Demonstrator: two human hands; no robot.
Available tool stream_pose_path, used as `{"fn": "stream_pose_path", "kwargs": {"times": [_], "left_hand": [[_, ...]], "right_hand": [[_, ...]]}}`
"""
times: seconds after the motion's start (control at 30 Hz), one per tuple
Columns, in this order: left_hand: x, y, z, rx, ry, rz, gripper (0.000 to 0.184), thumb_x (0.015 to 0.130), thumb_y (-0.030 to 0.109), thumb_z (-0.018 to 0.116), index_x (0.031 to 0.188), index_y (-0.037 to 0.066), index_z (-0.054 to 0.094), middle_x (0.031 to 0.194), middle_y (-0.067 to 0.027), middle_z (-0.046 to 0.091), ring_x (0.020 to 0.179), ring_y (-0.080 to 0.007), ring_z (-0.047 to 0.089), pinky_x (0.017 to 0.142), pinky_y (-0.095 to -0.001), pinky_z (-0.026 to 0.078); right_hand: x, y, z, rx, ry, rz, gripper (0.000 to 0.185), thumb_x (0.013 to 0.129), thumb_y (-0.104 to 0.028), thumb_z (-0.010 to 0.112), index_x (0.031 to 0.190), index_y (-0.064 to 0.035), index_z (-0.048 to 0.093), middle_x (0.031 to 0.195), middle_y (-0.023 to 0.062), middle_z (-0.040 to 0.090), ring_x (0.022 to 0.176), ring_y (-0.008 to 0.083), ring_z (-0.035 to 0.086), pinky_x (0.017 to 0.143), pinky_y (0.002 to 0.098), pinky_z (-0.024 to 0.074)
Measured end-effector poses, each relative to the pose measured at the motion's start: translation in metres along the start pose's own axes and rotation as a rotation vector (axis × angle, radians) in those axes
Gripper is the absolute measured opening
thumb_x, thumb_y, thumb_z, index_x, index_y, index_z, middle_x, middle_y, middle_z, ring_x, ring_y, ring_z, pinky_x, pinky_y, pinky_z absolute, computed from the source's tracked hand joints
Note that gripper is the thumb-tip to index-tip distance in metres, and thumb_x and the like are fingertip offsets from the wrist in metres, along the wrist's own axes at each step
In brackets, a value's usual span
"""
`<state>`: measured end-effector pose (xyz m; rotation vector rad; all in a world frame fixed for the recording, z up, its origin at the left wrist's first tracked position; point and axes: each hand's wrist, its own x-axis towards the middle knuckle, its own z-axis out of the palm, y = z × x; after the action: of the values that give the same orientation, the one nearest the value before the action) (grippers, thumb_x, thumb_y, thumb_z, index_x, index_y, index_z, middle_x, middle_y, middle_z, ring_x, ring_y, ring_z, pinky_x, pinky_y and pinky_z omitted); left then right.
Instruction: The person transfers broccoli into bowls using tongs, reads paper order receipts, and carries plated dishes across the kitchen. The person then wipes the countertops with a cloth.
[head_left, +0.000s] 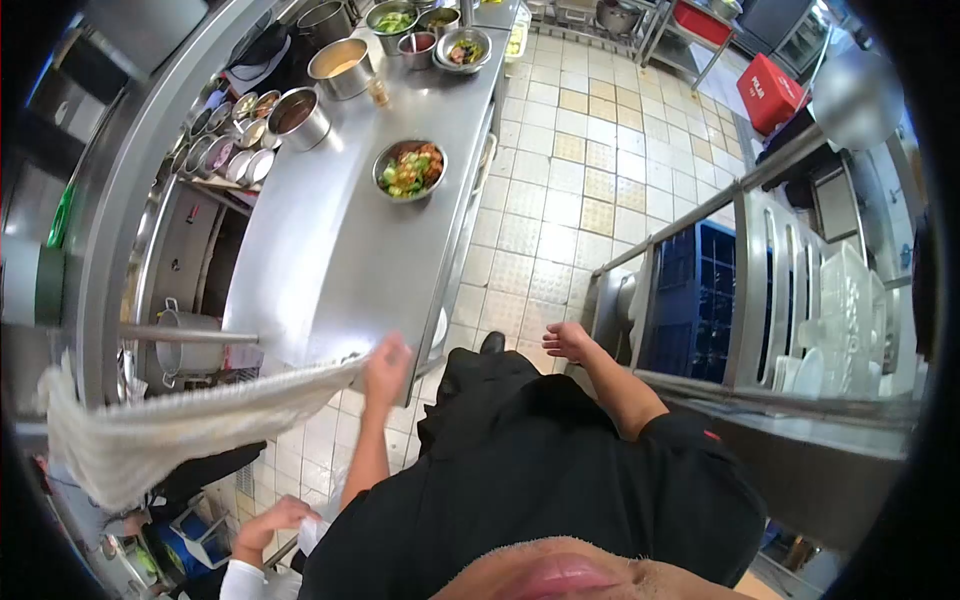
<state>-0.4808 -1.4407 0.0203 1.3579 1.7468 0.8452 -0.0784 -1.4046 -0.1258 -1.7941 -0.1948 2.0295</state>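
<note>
My left hand [386, 368], slightly blurred, is closed on one end of a white cloth [200, 425]. The cloth stretches away to the left past the end of the steel counter [385, 265], its far end hanging loose and smeared by motion. My right hand [568, 341] is held out over the tiled floor on the other side, empty, with its fingers loosely apart. Farther up the counter stands a steel bowl [410, 170] of mixed food with green and reddish-orange pieces. Neither hand touches it.
Steel pots [298, 118] and more bowls [463, 50] crowd the counter's far end. To the right is a metal rack [755, 290] with blue crates [690, 300] and white dishes. Another person's hand [285, 515] with a white sleeve is close by at lower left. A red box [770, 92] sits farther off.
</note>
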Motion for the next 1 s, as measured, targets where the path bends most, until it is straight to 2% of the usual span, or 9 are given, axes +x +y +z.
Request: {"fn": "stream_pose_path", "kwargs": {"times": [0.1, 0.17, 0.3, 0.47, 0.5, 0.57, 0.67, 0.77, 1.0], "left_hand": [[0.109, 0.072, -0.018, 0.047, 0.192, -0.033, 0.033, 0.088, 0.015, 0.062, 0.117, -0.001, 0.059, 0.082, -0.0006, 0.060, 0.071, -0.0062, 0.048, 0.062, -0.0229, 0.042], [0.179, 0.064, -0.016, -0.034, 0.396, 0.302, 0.032, 0.089, 0.012, 0.060, 0.118, -0.001, 0.058, 0.081, 0.0001, 0.060, 0.068, -0.0046, 0.048, 0.060, -0.0208, 0.040], [0.233, 0.149, 0.016, -0.201, 0.370, 0.184, 0.028, 0.089, 0.007, 0.059, 0.115, -0.002, 0.058, 0.084, -0.0012, 0.061, 0.067, -0.0043, 0.050, 0.060, -0.0203, 0.041], [0.263, 0.122, 0.116, -0.007, 0.297, 0.325, 0.027, 0.090, 0.009, 0.057, 0.115, -0.001, 0.059, 0.096, -0.0099, 0.065, 0.078, -0.0111, 0.062, 0.068, -0.0235, 0.049], [0.257, 0.137, 0.137, -0.160, 0.239, 0.132, 0.028, 0.091, 0.012, 0.058, 0.115, -0.001, 0.058, 0.098, -0.0099, 0.065, 0.079, -0.0124, 0.063, 0.068, -0.0240, 0.050], [0.241, 0.158, 0.168, -0.474, 0.170, -0.261, 0.030, 0.091, 0.017, 0.059, 0.116, 0.000, 0.056, 0.101, -0.0100, 0.064, 0.081, -0.0151, 0.065, 0.069, -0.0249, 0.050], [0.236, 0.143, 0.188, -0.778, 0.207, -0.514, 0.042, 0.092, 0.024, 0.058, 0.126, 0.002, 0.047, 0.113, -0.0130, 0.060, 0.091, -0.0225, 0.064, 0.074, -0.0316, 0.052], [0.249, 0.109, 0.189, -1.121, 0.456, -0.636, 0.053, 0.091, 0.029, 0.058, 0.133, 0.004, 0.037, 0.121, -0.0170, 0.052, 0.100, -0.0287, 0.061, 0.080, -0.0392, 0.051], [0.303, 0.084, 0.177, -1.328, 0.710, -0.517, 0.035, 0.087, 0.015, 0.054, 0.116, -0.002, 0.043, 0.111, -0.0162, 0.053, 0.104, -0.0327, 0.057, 0.085, -0.0451, 0.052]], "right_hand": [[0.024, -0.056, -0.050, -0.104, 0.055, -0.041, 0.025, 0.091, -0.022, 0.049, 0.109, -0.0061, 0.051, 0.094, 0.0076, 0.059, 0.083, 0.0230, 0.061, 0.074, 0.0409, 0.0488], [0.048, -0.095, -0.081, -0.019, 0.061, -0.112, 0.027, 0.090, -0.021, 0.050, 0.112, -0.0063, 0.051, 0.097, 0.0081, 0.058, 0.083, 0.0225, 0.061, 0.072, 0.0411, 0.0493], [0.061, -0.176, -0.105, 0.110, 0.117, -0.201, 0.012, 0.091, -0.019, 0.047, 0.100, -0.0129, 0.050, 0.082, 0.0045, 0.055, 0.072, 0.0208, 0.058, 0.069, 0.0373, 0.0474], [0.126, -0.242, -0.162, 0.090, 0.068, -0.090, 0.022, 0.090, -0.026, 0.049, 0.100, -0.0073, 0.051, 0.085, 0.0063, 0.057, 0.078, 0.0229, 0.059, 0.074, 0.0399, 0.0483], [0.141, -0.256, -0.175, 0.013, 0.104, -0.047, 0.029, 0.090, -0.023, 0.047, 0.107, -0.0013, 0.052, 0.102, 0.0126, 0.058, 0.084, 0.0279, 0.060, 0.075, 0.0405, 0.0500], [0.178, -0.286, -0.209, 0.036, -0.029, -0.032, 0.027, 0.090, -0.023, 0.047, 0.104, -0.0014, 0.052, 0.100, 0.0131, 0.059, 0.089, 0.0288, 0.060, 0.080, 0.0424, 0.0491], [0.149, -0.347, -0.204, -0.104, 0.092, -0.127, 0.029, 0.088, -0.024, 0.050, 0.108, -0.0031, 0.051, 0.102, 0.0131, 0.057, 0.095, 0.0287, 0.058, 0.084, 0.0435, 0.0469], [0.149, -0.397, -0.208, -0.236, 0.083, -0.092, 0.027, 0.089, -0.022, 0.050, 0.109, -0.0039, 0.051, 0.103, 0.0119, 0.057, 0.094, 0.0276, 0.060, 0.079, 0.0431, 0.0493], [0.184, -0.479, -0.186, -0.463, 0.170, -0.052, 0.021, 0.091, -0.020, 0.048, 0.104, -0.0060, 0.057, 0.096, 0.0096, 0.063, 0.079, 0.0257, 0.065, 0.068, 0.0402, 0.0521]]}}
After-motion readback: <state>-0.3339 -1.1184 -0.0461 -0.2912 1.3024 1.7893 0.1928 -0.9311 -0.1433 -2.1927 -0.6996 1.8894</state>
